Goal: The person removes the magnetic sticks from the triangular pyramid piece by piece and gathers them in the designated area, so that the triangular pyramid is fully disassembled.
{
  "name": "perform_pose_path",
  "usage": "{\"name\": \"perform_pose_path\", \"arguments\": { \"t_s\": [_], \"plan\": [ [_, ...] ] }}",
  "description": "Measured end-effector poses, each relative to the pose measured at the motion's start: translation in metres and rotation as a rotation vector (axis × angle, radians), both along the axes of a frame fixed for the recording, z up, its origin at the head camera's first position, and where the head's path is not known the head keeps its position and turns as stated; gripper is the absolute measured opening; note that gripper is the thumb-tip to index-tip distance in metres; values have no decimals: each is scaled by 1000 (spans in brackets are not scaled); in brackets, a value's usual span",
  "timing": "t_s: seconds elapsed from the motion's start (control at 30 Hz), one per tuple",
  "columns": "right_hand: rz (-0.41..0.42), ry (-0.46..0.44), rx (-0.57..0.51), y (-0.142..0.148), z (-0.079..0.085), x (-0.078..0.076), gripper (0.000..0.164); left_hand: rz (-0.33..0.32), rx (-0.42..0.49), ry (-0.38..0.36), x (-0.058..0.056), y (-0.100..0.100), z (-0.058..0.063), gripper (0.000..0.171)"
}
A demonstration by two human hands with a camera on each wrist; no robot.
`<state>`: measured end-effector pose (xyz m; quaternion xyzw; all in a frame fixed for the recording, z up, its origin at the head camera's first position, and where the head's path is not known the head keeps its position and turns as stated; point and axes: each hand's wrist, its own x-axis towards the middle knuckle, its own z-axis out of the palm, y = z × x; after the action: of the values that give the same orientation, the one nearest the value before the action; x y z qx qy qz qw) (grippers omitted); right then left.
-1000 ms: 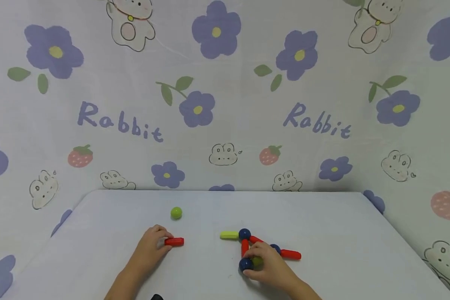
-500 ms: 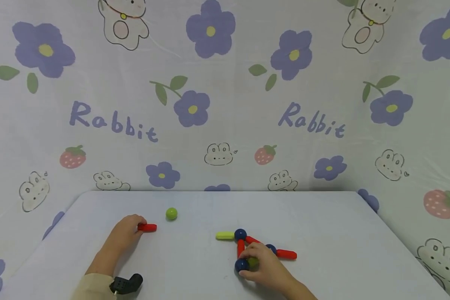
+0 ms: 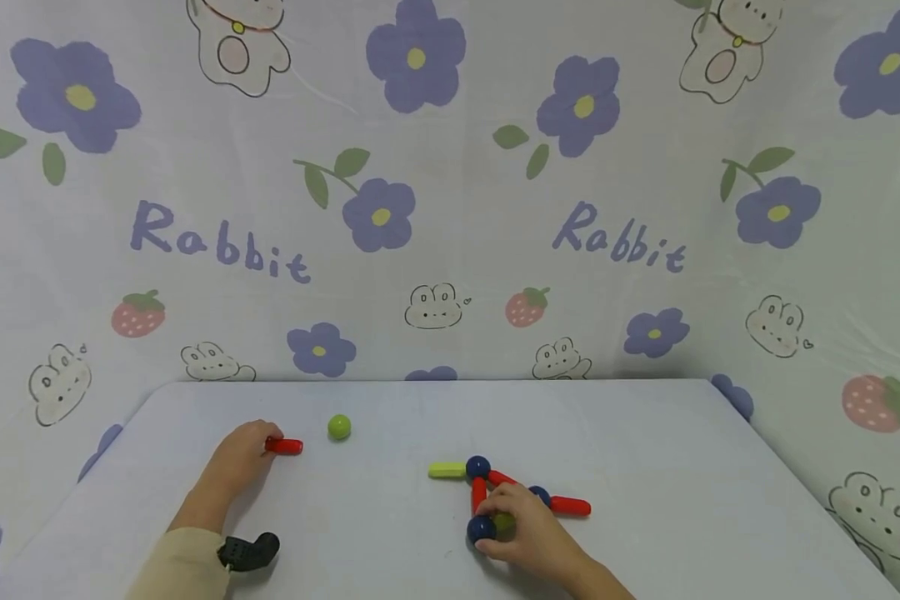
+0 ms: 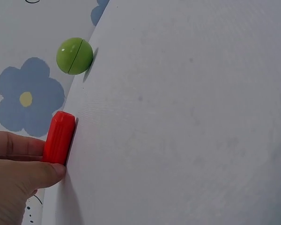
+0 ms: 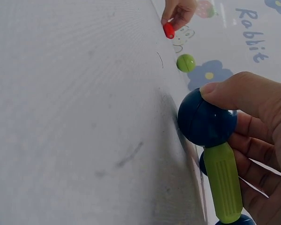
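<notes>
My left hand [image 3: 236, 460] pinches a red rod [image 4: 60, 138] between thumb and fingers, low over the table. To the right of that rod lies a loose green ball [image 3: 339, 427], apart from it. My right hand [image 3: 528, 529] holds a dark blue ball [image 5: 207, 117], thumb on top; a green rod [image 5: 223, 183] joined to it lies along the fingers. This ball is the near corner of a figure of rods and blue balls. A red rod [image 3: 479, 493] leads to the far blue ball [image 3: 477, 467]. Behind my right hand another blue ball [image 3: 538, 496] is partly hidden.
From the far blue ball a yellow-green rod [image 3: 447, 470] points left. A red rod [image 3: 570, 505] sticks out at the figure's right. The white table [image 3: 390, 550] ends at a patterned cloth [image 3: 487, 192]. A black wrist device [image 3: 249, 552] sits by my left sleeve.
My left hand has moved left and farther back with the red rod. The right hand stays at the blue ball. The whole head view has shifted slightly.
</notes>
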<state>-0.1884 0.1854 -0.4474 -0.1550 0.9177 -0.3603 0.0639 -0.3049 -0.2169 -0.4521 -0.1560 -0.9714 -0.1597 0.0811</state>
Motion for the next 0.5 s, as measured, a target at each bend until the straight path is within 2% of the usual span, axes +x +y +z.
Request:
{"name": "perform_pose_path", "arguments": {
  "t_s": [0.33,0.5],
  "plan": [
    [-1,3,2,-1,1,1,35,-10,-9,-6,-3,-1,1,20],
    [-2,7,4,0,3,1,34,-7,-17,-7,-4,0,2,25]
  ]
}}
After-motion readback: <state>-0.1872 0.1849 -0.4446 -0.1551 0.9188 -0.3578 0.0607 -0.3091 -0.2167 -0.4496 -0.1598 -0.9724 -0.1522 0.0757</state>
